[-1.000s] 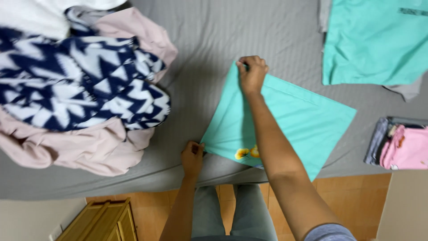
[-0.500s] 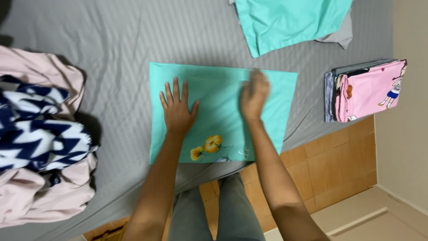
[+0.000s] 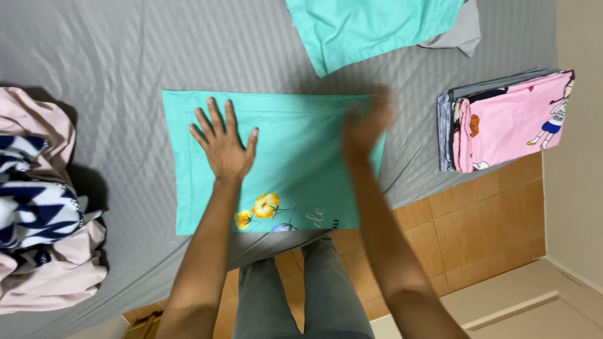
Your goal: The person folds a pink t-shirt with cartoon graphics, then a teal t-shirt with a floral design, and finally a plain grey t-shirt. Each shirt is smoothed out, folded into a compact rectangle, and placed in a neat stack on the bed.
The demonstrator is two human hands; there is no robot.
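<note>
A turquoise garment (image 3: pixel 295 157) with yellow flowers printed near its front edge lies spread flat on the grey bed sheet (image 3: pixel 125 56). My left hand (image 3: pixel 223 141) rests flat on its left half, fingers spread. Over the garment's right edge, my right hand (image 3: pixel 367 122) is blurred by motion and holds nothing that I can see.
A second turquoise garment (image 3: pixel 370 25) lies at the top with a grey one (image 3: pixel 461 37) under it. A folded stack topped by a pink cartoon-print piece (image 3: pixel 512 119) sits at the right. A heap of pink and navy-white patterned clothes (image 3: pixel 41 207) lies at the left. Tiled floor (image 3: pixel 483 226) below.
My right hand has swept rightward across the turquoise garment to its right edge. My left hand stays pressed flat on the left half. The camera view has shifted a little.
</note>
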